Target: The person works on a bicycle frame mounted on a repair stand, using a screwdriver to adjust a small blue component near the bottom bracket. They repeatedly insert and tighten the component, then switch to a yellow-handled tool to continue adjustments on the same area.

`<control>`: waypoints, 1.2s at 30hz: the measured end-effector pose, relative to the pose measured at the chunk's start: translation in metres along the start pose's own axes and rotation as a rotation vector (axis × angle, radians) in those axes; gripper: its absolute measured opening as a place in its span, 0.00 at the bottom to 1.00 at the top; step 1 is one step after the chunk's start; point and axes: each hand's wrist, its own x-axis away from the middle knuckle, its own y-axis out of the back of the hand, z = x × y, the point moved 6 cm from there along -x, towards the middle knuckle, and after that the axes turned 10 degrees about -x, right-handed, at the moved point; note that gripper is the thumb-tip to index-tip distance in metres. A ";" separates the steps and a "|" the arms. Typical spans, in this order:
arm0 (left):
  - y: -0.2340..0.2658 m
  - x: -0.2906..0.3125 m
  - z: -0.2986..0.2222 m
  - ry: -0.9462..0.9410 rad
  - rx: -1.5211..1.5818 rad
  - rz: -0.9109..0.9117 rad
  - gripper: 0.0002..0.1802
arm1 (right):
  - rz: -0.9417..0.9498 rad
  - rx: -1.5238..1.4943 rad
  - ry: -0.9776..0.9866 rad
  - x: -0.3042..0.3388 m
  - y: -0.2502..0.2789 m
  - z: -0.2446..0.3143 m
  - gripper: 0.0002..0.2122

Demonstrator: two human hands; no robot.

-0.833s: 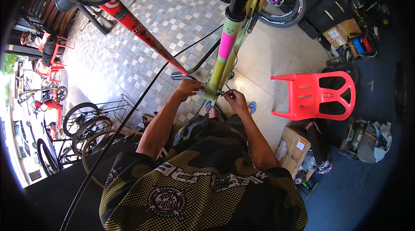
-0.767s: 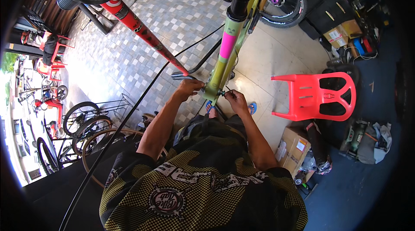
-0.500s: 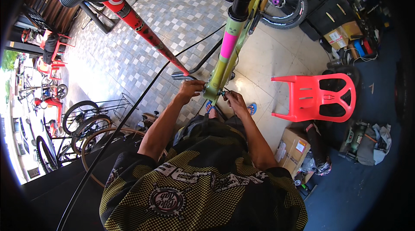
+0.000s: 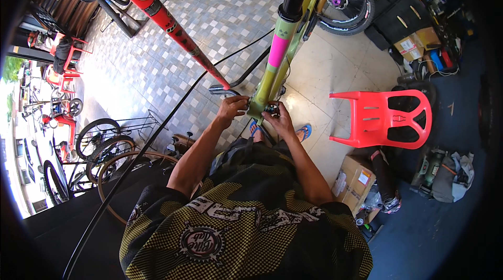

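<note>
A green bicycle frame (image 4: 268, 85) with a pink band slants down in front of me, its low end between my hands. My left hand (image 4: 233, 110) is closed at the left side of that end, its fingertips pressed together; what they grip is hidden. On the opposite side, my right hand (image 4: 280, 122) has its thumb and fingers curled around a small dark part (image 4: 271, 108) against the frame. That part is too small to name.
A red repair-stand post (image 4: 181, 39) slopes down to a dark tubular foot left of the frame. A black cable (image 4: 175, 110) crosses the left side. Right of me are a red plastic chair (image 4: 374, 117) and a cardboard box (image 4: 356, 183); a wheel (image 4: 346, 15) stands beyond.
My right hand has shifted slightly left and turned, its fingers now reaching further up around the small part. My left hand stays at the frame's left side.
</note>
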 end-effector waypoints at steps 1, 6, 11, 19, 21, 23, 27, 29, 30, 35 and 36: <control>0.000 0.001 0.000 -0.003 0.002 -0.002 0.23 | -0.004 0.035 -0.010 -0.002 0.001 -0.004 0.20; -0.002 0.002 0.000 -0.028 0.019 -0.013 0.23 | 0.044 0.102 -0.015 -0.007 0.005 -0.008 0.20; -0.004 0.006 -0.003 -0.046 -0.005 -0.021 0.24 | 0.079 0.102 -0.091 -0.015 0.011 -0.018 0.21; -0.006 0.008 -0.003 -0.062 -0.041 -0.055 0.23 | 0.098 -0.023 -0.236 -0.002 0.024 -0.036 0.15; -0.007 0.008 -0.003 -0.056 -0.052 -0.072 0.23 | 0.090 -0.125 -0.306 0.007 0.035 -0.035 0.16; -0.008 0.008 -0.003 -0.058 -0.055 -0.093 0.23 | 0.060 -0.210 -0.373 0.018 0.048 -0.034 0.15; -0.010 0.008 0.000 -0.076 -0.047 -0.124 0.24 | -0.004 -0.387 -0.434 0.040 0.080 -0.029 0.16; -0.013 0.010 -0.001 -0.086 -0.045 -0.129 0.25 | -0.049 -0.482 -0.438 0.048 0.099 -0.026 0.16; -0.012 0.011 -0.002 -0.091 -0.051 -0.130 0.25 | -0.074 -0.530 -0.426 0.052 0.106 -0.024 0.16; -0.014 0.024 -0.002 -0.036 -0.020 -0.192 0.26 | -0.119 -0.625 -0.386 0.069 0.139 -0.005 0.13; -0.013 0.029 -0.001 -0.027 -0.020 -0.210 0.26 | -0.132 -0.649 -0.379 0.074 0.145 -0.002 0.13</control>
